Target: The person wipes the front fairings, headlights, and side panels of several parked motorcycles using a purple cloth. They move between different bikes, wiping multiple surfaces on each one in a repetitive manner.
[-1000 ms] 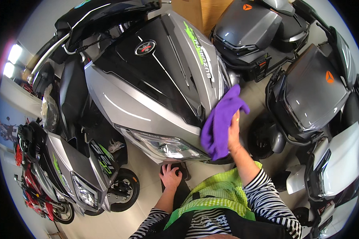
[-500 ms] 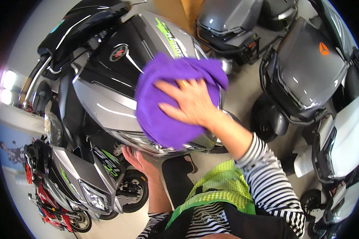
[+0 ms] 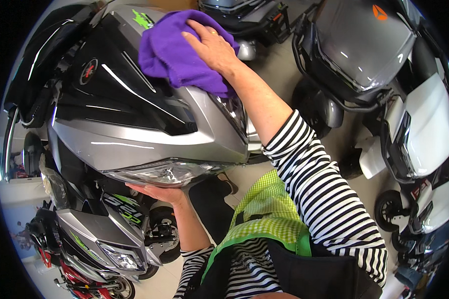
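Cloth (purple) beneath right grip

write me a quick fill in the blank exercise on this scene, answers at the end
1. The right hand rests on a cloth that is coloured ____.
2. The left hand is just below the clear-lensed ____ of the scooter.
3. The person's sleeves are patterned with black and white ____.
4. The logo on the gray vehicle at upper right is coloured ____.

Missing words: purple; headlight; stripes; orange
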`<state>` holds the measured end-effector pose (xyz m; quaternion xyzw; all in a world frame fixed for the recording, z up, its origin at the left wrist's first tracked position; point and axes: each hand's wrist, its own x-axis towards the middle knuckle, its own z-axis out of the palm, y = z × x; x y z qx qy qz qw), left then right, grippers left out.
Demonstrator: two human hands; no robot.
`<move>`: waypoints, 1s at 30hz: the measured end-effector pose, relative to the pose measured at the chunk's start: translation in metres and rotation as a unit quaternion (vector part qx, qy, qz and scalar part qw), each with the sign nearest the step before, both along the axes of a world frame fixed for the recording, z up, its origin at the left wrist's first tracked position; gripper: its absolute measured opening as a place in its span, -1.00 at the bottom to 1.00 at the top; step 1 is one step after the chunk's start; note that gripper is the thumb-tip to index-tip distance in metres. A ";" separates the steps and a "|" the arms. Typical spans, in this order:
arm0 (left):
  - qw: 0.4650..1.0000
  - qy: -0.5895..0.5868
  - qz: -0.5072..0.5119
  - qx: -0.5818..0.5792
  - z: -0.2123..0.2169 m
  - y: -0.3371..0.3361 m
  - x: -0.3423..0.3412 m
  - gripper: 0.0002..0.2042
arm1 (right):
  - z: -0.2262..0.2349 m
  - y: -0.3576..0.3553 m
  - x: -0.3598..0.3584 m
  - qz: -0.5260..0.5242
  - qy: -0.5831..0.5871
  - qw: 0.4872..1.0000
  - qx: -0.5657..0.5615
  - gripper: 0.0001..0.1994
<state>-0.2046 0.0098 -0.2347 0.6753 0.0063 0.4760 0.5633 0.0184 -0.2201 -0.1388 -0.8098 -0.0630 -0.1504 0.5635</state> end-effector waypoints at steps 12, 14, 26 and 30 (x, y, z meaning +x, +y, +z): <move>1.000 -0.020 0.000 -0.010 0.005 -0.004 0.002 -0.22 | -0.165 -0.010 -0.171 -0.008 -0.016 0.995 0.095 -0.40; 0.999 -0.011 -0.014 -0.031 0.005 -0.003 0.001 -0.12 | -0.173 0.000 -0.205 -0.012 0.022 0.991 0.130 -0.36; 0.998 0.009 0.056 -0.039 -0.013 0.016 0.001 -0.29 | -0.220 0.029 -0.334 0.245 0.158 0.954 0.073 -0.35; 0.981 0.106 0.116 0.116 -0.024 0.034 -0.023 -0.40 | -0.253 -0.011 -0.363 0.486 0.247 0.834 -0.091 -0.37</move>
